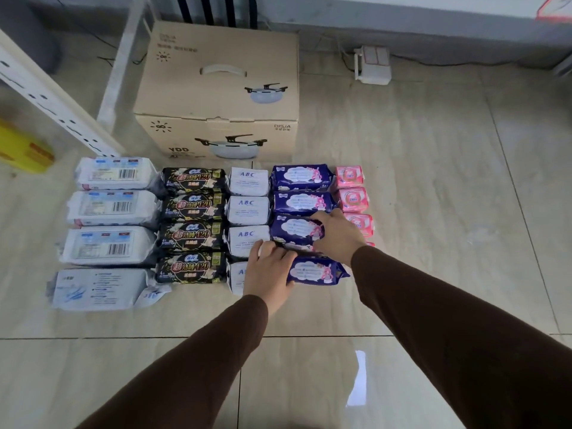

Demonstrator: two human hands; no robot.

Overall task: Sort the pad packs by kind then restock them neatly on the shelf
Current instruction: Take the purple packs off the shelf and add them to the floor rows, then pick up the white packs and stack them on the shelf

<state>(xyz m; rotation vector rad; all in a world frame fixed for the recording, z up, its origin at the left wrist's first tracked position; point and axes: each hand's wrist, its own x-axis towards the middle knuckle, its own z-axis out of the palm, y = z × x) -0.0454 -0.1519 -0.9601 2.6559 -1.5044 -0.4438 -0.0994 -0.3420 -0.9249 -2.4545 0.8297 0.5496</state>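
Note:
Pad packs lie on the tiled floor in five columns by kind: large white packs [114, 209] at the left, black packs [192, 233], white ABC packs [249, 209], dark blue packs [301, 178] and small pink packs [353, 199] at the right. My left hand [267, 270] grips the left end of the third blue pack [294, 232] from the back. My right hand [335, 235] holds the same pack's right end, fingers curled over its top. A fourth blue pack [318, 272] lies just in front of it. My hands partly hide the nearest ABC pack and pink pack.
A cardboard box [216, 97] printed with a pot stands behind the columns. A white shelf upright [52, 97] slants at the left, with a yellow package [24, 148] beside it. A white power strip [373, 65] lies by the far wall.

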